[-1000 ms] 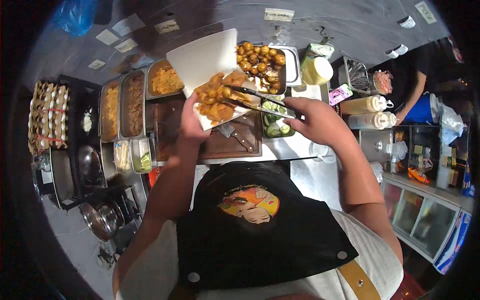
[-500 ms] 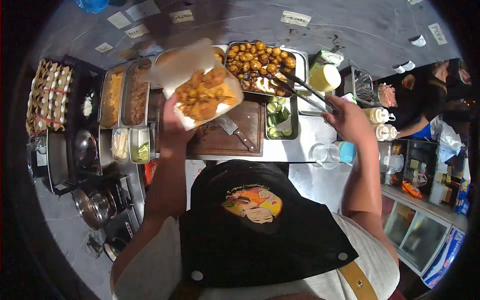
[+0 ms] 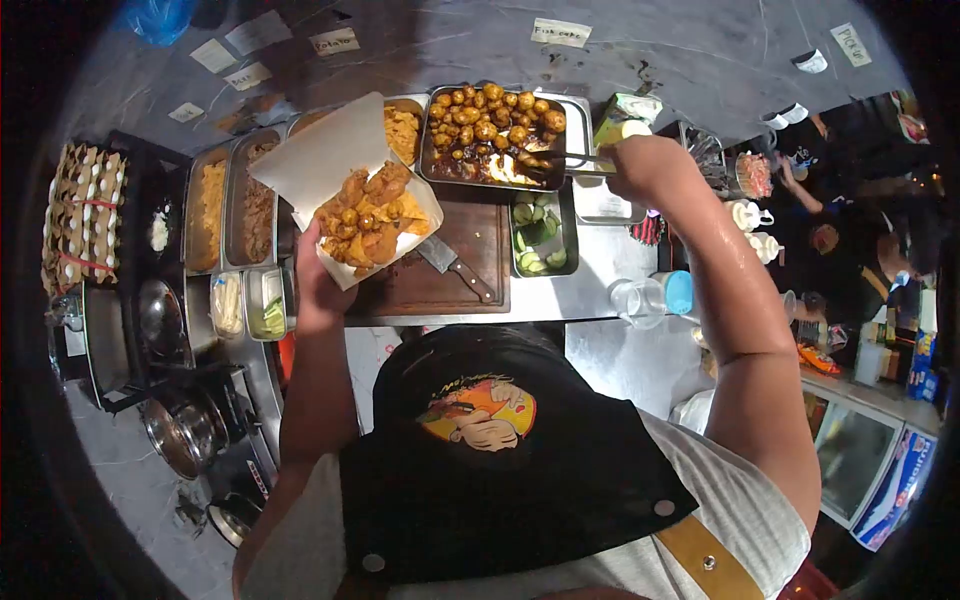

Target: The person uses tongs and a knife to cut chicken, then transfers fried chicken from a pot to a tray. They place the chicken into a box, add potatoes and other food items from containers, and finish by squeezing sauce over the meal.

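My left hand (image 3: 318,272) grips an open paper takeaway box (image 3: 335,145) from its left side. Inside the box lie fried, sauced pieces (image 3: 370,215) with small round potatoes among them. My right hand (image 3: 648,168) is closed on dark tongs (image 3: 578,157), whose tips reach into the sauce at the right end of a metal tray (image 3: 490,186). Glazed small potatoes (image 3: 495,108) fill the far part of that tray. Whether the tongs pinch a potato is hard to see. The box is held above the left part of a wooden cutting board (image 3: 430,296).
A cleaver (image 3: 468,276) lies on the board, beside a tray of sliced cucumber (image 3: 540,225). Food trays (image 3: 208,215) and egg cartons (image 3: 85,215) stand left. Plastic cups (image 3: 640,300) and squeeze bottles (image 3: 750,214) are right, with another person (image 3: 850,240) beyond.
My right hand has moved forward, bringing the tongs' tips down into the potato tray's sauce. The box in my left hand has come closer to my body and slightly left.
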A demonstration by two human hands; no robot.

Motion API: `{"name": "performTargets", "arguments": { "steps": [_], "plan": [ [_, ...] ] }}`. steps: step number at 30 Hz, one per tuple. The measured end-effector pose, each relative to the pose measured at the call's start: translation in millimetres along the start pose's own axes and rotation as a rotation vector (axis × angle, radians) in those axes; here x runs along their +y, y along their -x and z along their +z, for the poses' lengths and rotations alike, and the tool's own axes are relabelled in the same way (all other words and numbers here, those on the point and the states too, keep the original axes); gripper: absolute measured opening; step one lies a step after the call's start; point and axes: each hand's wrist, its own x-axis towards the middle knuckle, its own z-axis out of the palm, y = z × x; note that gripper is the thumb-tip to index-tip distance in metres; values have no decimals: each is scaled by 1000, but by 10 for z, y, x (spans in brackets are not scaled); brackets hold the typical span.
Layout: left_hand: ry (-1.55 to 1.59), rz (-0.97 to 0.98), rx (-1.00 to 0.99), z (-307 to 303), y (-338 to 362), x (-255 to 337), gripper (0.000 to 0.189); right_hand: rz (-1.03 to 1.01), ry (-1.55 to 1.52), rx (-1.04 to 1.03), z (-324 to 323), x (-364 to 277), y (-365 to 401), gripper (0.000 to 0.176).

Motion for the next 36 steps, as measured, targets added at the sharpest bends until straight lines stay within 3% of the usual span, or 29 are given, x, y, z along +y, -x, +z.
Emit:
{"name": "performTargets", "arguments": {
  "steps": [2, 3, 5, 8, 9, 13, 14, 16, 17, 19, 22, 23, 26, 30, 32, 33, 34, 36],
  "plan": [
    [-287, 149, -84, 53, 20, -15, 62, 36, -75, 20, 158, 95, -32, 44],
    [-284, 152, -77, 103, 26, -9, 62, -6, -129, 44, 167, 109, 34, 44],
    [11, 5, -44, 227, 5, 16, 60, 5, -221, 56, 184, 89, 155, 44],
    [16, 18, -137, 289, 31, 22, 53, 3, -371, 115, 368, 245, 181, 46],
    [-246, 195, -284, 218, 18, -53, 59, -20, -464, 132, 378, 260, 218, 46],
    [-46, 51, -45, 64, -210, -188, 61, -77, -711, 138, 111, -88, 429, 43],
    [-329, 143, -29, -198, -364, -313, 62, -138, -836, 170, 82, -180, 469, 43],
    [21, 70, -164, 203, -278, -253, 62, -297, -819, 246, 123, -408, 421, 49],
    [20, 72, -160, 305, -268, -222, 62, -353, -726, 257, 52, -585, 421, 50],
    [134, -106, 125, 384, -263, -135, 57, -384, -602, 211, -110, -797, 435, 51],
    [198, -104, 90, 268, -239, -14, 59, -335, -774, 244, -203, -760, 419, 53],
    [245, -117, 218, 214, -227, 62, 60, -227, -813, 152, -385, -775, 524, 52],
    [239, -9, 238, -122, -111, 404, 61, -92, -686, 141, -372, -694, 398, 57],
    [196, 82, 111, -908, 38, 1017, 64, -84, -532, 129, -632, -1231, 151, 62],
    [-157, 210, 284, -622, 391, 1326, 68, -72, -291, 56, -774, -1643, -142, 65],
    [254, 27, 164, -1110, 259, 1509, 71, -132, -237, 123, -705, -1756, -353, 66],
    [484, -148, -112, -1678, 259, 1659, 73, -193, -186, 189, -598, -1871, -608, 67],
    [209, 44, 107, -1262, 406, 1779, 73, -152, 8, 102, -621, -2185, -1152, 53]
  ]
}}
